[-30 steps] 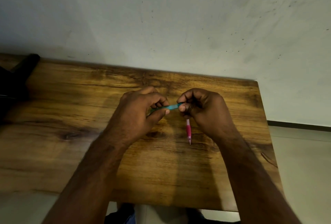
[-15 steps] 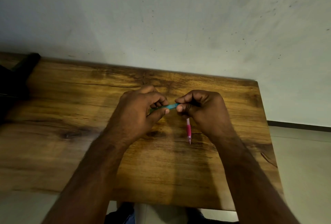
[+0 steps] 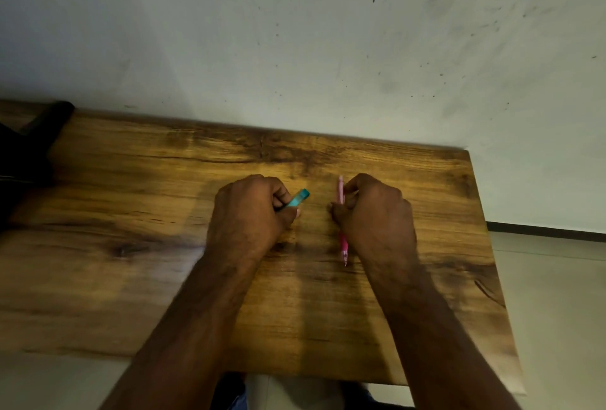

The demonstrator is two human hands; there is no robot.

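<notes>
Over the wooden table (image 3: 131, 186), left hand (image 3: 252, 216) curled tight around a teal pen piece (image 3: 299, 198) slanting up-right, right hand (image 3: 373, 213) well apart, fingers pinching a pink pen (image 3: 343, 242), long axis near-to-far, tip toward the person

Left hand (image 3: 252, 213) gripping teal pen cap (image 3: 297, 198), right hand (image 3: 373, 213) holding pink pen (image 3: 343, 242), wooden table (image 3: 131, 213)

A rectangular bench (image 3: 328, 327) of brown wood with dark grain streaks and a knot stands with its far edge against a pale, scuffed wall (image 3: 295, 49). A black object (image 3: 29, 160), too dim to identify, lies across its far left corner. Near the middle, the right hand (image 3: 377, 213) grips a slim pink plastic pen (image 3: 343, 242); whether the pen touches the wood is unclear.
</notes>
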